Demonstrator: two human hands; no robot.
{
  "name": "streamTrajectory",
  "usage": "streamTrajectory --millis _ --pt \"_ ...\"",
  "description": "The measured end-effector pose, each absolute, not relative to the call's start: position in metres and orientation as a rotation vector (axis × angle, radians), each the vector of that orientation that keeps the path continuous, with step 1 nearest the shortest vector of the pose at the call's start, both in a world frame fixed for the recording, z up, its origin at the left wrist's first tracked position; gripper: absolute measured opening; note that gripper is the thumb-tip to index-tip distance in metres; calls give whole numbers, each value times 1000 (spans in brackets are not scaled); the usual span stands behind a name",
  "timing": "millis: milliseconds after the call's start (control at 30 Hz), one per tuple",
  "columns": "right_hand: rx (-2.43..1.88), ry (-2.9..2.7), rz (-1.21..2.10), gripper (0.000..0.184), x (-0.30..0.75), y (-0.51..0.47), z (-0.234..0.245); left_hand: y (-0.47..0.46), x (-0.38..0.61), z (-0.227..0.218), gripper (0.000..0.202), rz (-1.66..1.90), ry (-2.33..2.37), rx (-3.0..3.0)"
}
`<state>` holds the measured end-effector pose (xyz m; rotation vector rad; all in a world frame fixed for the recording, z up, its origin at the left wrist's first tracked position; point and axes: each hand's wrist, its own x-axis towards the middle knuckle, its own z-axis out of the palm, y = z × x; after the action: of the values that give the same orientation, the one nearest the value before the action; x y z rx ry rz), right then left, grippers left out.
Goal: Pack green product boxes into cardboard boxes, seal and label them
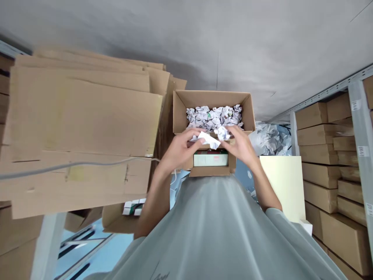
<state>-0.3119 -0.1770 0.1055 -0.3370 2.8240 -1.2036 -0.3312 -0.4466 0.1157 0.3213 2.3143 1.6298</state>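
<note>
**Cardboard carton (212, 97), paper wad (214, 139) pinched over it**

Left of the carton leans flattened cardboard (81, 116). Over the carton's near half, the left hand (180, 147) and right hand (240, 144) grip the paper wad with closed fingers, above a green-white box (210, 158). Crumpled paper (214, 116) fills its far half. Likely padding underway; setting the wad down calls for a free gap.

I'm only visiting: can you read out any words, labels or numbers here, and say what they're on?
Nothing here can be read for certain.
Small white box in the carton: green and red print, too blurred.
Crumpled paper held by the left hand and right hand: printed marks, too small.
White tags on the shelf post: blurred.
Shirt: dark marks at the bottom edge, cut off.
</note>
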Motion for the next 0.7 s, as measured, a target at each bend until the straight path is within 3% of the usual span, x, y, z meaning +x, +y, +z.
streamTrajectory --millis 100,233,367,533,700 --pt "-286 2712 -1143 39 -274 -188 86 -453 -301 82 37 1627 2243 190" --pt "-110 2586 -750 41 -255 -205 55 -454 -283 24 31 1441 2260 130" --pt "-48 2522 -460 52 -257 -216 47 -451 -274 -6 27 1278 2363 75" --pt "-33 2537 -331 56 -261 -217 63 -455 -268 5 53 1267 2546 174" --pt "-61 2713 -454 43 -280 -199 88 -460 -294 42 40 1241 2694 269"
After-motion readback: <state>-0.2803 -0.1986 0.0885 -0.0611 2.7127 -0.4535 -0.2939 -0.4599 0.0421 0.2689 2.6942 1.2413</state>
